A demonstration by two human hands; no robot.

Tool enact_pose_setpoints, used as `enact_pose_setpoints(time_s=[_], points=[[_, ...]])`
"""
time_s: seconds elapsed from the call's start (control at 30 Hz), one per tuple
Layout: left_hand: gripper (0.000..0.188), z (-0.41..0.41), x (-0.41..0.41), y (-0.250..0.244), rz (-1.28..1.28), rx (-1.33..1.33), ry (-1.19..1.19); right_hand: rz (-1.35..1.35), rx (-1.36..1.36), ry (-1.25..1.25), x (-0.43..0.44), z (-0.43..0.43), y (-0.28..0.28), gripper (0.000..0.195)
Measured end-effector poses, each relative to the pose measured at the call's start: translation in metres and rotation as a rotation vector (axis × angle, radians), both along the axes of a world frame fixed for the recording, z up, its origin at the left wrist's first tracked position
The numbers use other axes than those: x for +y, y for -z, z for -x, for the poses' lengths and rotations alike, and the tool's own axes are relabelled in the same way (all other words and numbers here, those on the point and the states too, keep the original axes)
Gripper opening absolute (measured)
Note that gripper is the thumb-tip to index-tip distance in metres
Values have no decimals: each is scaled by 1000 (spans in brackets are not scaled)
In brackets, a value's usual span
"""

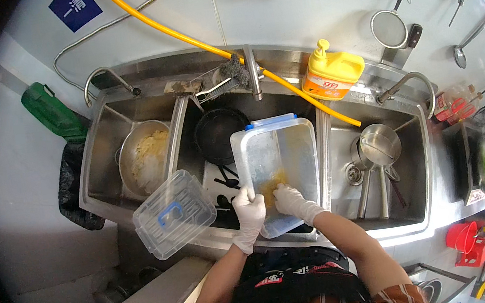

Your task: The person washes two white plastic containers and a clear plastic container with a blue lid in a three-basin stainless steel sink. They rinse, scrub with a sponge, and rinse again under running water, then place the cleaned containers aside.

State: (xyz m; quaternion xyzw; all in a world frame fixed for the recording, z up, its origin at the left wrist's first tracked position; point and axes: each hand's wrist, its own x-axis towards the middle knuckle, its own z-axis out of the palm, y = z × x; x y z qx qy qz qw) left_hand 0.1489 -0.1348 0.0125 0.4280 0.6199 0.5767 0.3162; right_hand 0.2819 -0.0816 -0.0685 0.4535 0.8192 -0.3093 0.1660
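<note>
A clear plastic storage box (298, 153) with a blue latch is tilted over the middle sink basin. My left hand (250, 215), in a white glove, grips its left rim near the front corner. Inside the box is my right hand (292, 201), also gloved, its fingers touching a patch of wet yellow matter (274, 183); whether they hold any is hidden. To the left, a clear lid (175, 215) with a blue handle lies across the front edge of the left and middle basins. Behind the box, a black pan (220, 136) sits in the middle basin.
The left basin holds a metal bowl (144, 157) of pale yellow food. Steel saucepans (379, 145) stand in the right basin (416, 183). A yellow hose (191, 41) hangs over the sinks past the central tap (252, 72). A yellow detergent jug (333, 70) stands on the back ledge.
</note>
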Motion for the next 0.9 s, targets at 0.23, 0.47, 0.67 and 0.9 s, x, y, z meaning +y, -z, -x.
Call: enact_pose_setpoints(time_s=[0.23, 0.47, 0.67, 0.9], points=[[26, 10, 9, 20, 33, -52, -43, 280, 102, 2, -16, 36, -44, 37], [25, 10, 6, 14, 61, -69, -26, 88, 386, -373, -27, 6, -54, 31], [25, 7, 14, 2, 26, -19, 10, 281, 403, -26, -18, 24, -15, 34], [17, 24, 24, 12, 88, -30, -19, 37, 324, -240, -47, -11, -84, 64]])
